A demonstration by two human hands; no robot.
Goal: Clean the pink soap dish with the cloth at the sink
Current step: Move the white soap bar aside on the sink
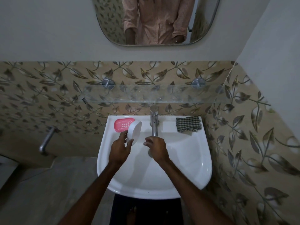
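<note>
The pink soap dish, a slotted tray, lies flat on the far left ledge of the white sink, left of the tap. Just beside it on its near right, and overlapping its right end in this view, a white oval base is tipped up on edge with its hollow side turned toward the right. The left hand holds this base. Its grip is pinched on the lower rim, with the thumb on the near edge and the fingers curled behind the left side.

The right hand hangs over the basin just below the spout of the chrome tap. Its grip is loose, the fingers gently bent and holding nothing that shows. Whether the fingertips touch the spout cannot be told.

The checked cloth, dark green and white, lies folded on the far right ledge of the sink, well apart from both hands.

Above the sink a glass shelf runs along the leaf-patterned tiles on two metal brackets. Higher still hangs a rounded mirror. A second metal tap juts from the wall at lower left.
</note>
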